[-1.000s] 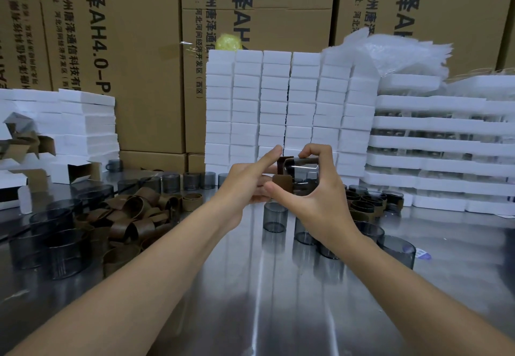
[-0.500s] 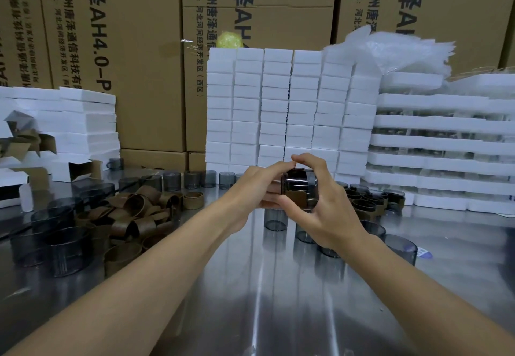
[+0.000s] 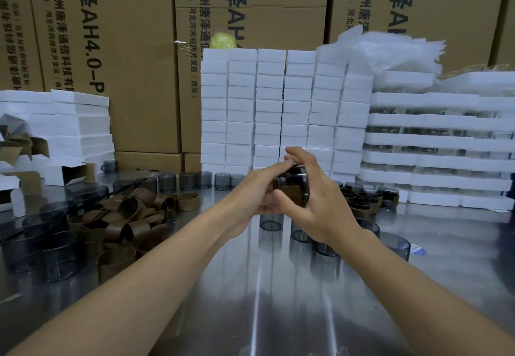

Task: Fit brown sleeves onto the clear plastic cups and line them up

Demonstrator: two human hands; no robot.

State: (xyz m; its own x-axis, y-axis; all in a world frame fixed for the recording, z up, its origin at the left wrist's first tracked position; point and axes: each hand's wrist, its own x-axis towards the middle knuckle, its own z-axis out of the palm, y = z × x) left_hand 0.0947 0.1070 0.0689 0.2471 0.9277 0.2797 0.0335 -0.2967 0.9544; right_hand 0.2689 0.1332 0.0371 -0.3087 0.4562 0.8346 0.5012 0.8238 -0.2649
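Note:
Both hands hold one clear grey plastic cup (image 3: pixel 292 180) on its side above the steel table, with a brown sleeve (image 3: pixel 292 195) around it. My left hand (image 3: pixel 257 188) grips the cup from the left. My right hand (image 3: pixel 320 202) wraps it from the right, thumb pressing on the sleeve. A heap of loose brown sleeves (image 3: pixel 125 216) lies at the left. Bare cups (image 3: pixel 271 220) stand just below my hands, partly hidden by them. Cups fitted with sleeves (image 3: pixel 359 202) stand grouped at the right.
A row of bare cups (image 3: pixel 192 180) stands along the back of the steel table (image 3: pixel 278 300). Larger clear cups (image 3: pixel 55 247) sit at the near left. White foam stacks (image 3: pixel 281 110) and trays (image 3: pixel 434 143) stand behind, in front of cardboard boxes (image 3: pixel 111 48).
Both hands have come down a little with the cup. The sleeve now sits around the cup, and my fingers have closed more tightly around it.

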